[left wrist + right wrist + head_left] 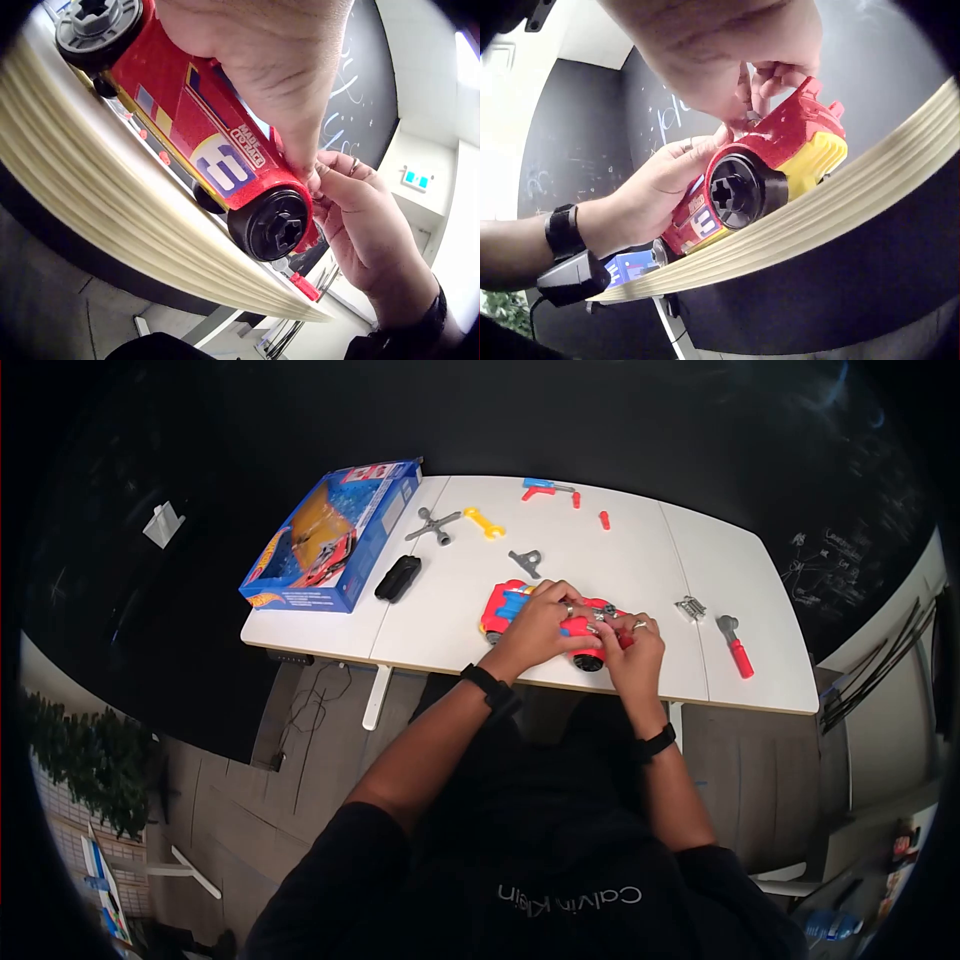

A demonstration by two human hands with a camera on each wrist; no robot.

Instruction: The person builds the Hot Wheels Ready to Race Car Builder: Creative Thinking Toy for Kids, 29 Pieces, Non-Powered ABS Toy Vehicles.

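A red toy race car (507, 603) with blue and yellow parts and a number 3 sticker sits near the table's front edge. Its black front wheel (271, 225) and grey rear wheel (97, 21) show on the near side. My left hand (540, 628) grips the car's body from above, thumb along the near side. At the car's front end, my right hand (637, 652) has thumb and fingers pinched at a small silver part (753, 117) on top, mostly hidden by the fingers. Both hands' fingertips meet there.
Right of the car lie a silver engine-like piece (690, 609) and a red-handled tool (736, 647). Behind are a grey part (525, 564), yellow wrench (484, 523), grey cross wrench (434, 526), toy drill (548, 490) and red piece (604, 520). A black case (398, 578) lies beside the blue box (375, 530).
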